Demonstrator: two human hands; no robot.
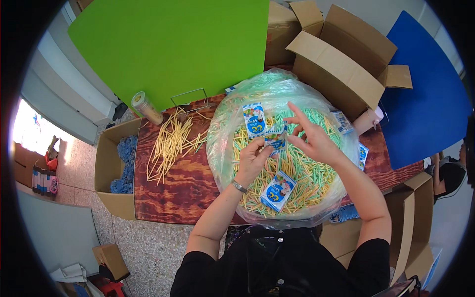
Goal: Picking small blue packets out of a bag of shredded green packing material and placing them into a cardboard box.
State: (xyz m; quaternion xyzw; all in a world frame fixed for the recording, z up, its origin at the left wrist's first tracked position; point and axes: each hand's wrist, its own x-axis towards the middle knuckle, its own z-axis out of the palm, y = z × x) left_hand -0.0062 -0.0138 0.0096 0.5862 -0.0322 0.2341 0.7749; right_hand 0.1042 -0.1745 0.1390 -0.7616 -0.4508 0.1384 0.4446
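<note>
My left hand (252,161) pinches a small blue and white printed packet (276,142) above a big clear plastic bag (221,151). Beside that packet, my right hand (314,141) has its fingers apart, the index stretched out, and I see nothing in it. The bag lies open and is full of short thin sticks (316,180) in yellow, green and orange. Two more packets of the same kind rest on the sticks: one packet (254,120) just beyond my left hand, another packet (278,192) nearer to me.
Longer pale yellow sticks (170,143) lie loose on the reddish wooden table (168,205). A carton with blue packets (115,198) stands at its left end, near a cylindrical canister (147,107). Behind the bag is an open cardboard box (336,64); a pink cylinder (367,121) stands to the right.
</note>
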